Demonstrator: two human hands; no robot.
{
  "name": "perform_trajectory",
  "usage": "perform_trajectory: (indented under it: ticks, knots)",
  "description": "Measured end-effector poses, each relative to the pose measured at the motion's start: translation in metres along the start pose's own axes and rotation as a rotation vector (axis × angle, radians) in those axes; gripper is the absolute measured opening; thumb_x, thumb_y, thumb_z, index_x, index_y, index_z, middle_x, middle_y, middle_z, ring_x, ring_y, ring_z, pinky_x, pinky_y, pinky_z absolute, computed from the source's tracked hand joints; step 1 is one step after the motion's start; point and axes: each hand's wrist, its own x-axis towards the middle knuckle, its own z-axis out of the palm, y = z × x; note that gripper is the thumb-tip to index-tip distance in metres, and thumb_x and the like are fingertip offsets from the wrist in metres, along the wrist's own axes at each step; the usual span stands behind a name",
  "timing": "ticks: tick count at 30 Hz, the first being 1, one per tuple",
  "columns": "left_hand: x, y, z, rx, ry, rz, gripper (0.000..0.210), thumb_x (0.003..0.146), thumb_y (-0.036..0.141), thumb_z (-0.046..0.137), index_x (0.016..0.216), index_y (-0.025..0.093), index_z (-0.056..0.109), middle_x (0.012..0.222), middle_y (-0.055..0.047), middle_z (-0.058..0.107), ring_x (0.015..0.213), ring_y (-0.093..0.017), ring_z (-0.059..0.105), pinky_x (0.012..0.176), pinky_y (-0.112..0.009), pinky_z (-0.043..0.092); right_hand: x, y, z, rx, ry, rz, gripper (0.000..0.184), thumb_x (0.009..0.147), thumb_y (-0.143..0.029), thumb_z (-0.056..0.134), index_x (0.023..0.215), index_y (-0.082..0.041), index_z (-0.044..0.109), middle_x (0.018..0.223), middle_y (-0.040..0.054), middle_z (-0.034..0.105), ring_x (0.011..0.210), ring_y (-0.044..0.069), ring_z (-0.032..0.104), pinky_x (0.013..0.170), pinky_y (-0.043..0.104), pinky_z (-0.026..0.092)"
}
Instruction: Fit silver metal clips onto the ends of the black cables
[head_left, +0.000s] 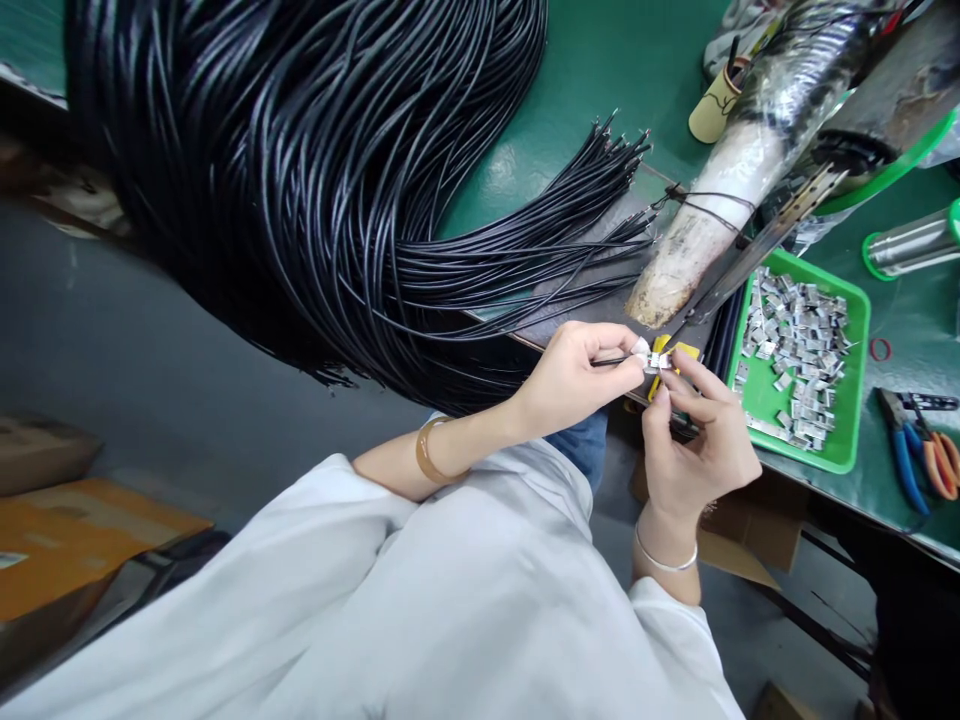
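My left hand is closed in a pinch around the end of a black cable and a small silvery metal connector. A white covering shows at its fingertip. My right hand is closed too, its thumb and fingers bent together just to the right of the connector. Whatever lies between those fingertips is too small to make out. Close above both hands is the narrow tip of a clamped soldering iron. Something yellow sits behind the connector.
A large bundle of black cables covers the bench's left side. A whitish duct slants down near my hands. To the right are a green tray of metal connectors, pliers and a metal spool. Cardboard boxes stand below left.
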Motion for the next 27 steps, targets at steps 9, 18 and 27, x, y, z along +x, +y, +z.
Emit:
perform_trajectory:
  ticks: [9,18,27]
  knots:
    - [0.0034,-0.0056,0.0028,-0.018,0.047,0.017,0.012,0.084,0.021,0.060,0.082,0.011,0.067,0.076,-0.002,0.069,0.068,-0.008,0.061,0.064,-0.017,0.048,0.0029,-0.0009,-0.0009,0.102,-0.054,0.201,0.011,0.083,-0.013,0.070,0.087,-0.019,0.062,0.119,0.0086,0.073,0.097,0.021,0.075,0.081,0.039,0.067]
    - [0.0002,-0.0053,0.0014,0.056,0.106,0.017,0.016,0.082,0.026,0.067,0.079,0.012,0.072,0.065,0.000,0.062,0.058,-0.007,0.052,0.055,-0.019,0.042,0.0047,-0.0023,-0.0003,0.073,-0.046,0.161,0.012,0.083,-0.012,0.069,0.087,-0.019,0.061,0.118,0.0087,0.073,0.101,0.021,0.074,0.082,0.039,0.068]
    - [-0.0016,-0.0102,0.0019,0.059,0.103,0.034,0.015,0.083,0.025,0.064,0.076,0.013,0.070,0.063,0.001,0.057,0.058,-0.007,0.048,0.054,-0.019,0.038,0.0032,-0.0014,-0.0003,0.065,-0.044,0.099,0.016,0.081,-0.009,0.069,0.088,-0.020,0.061,0.118,0.0073,0.073,0.102,0.021,0.074,0.082,0.037,0.068]
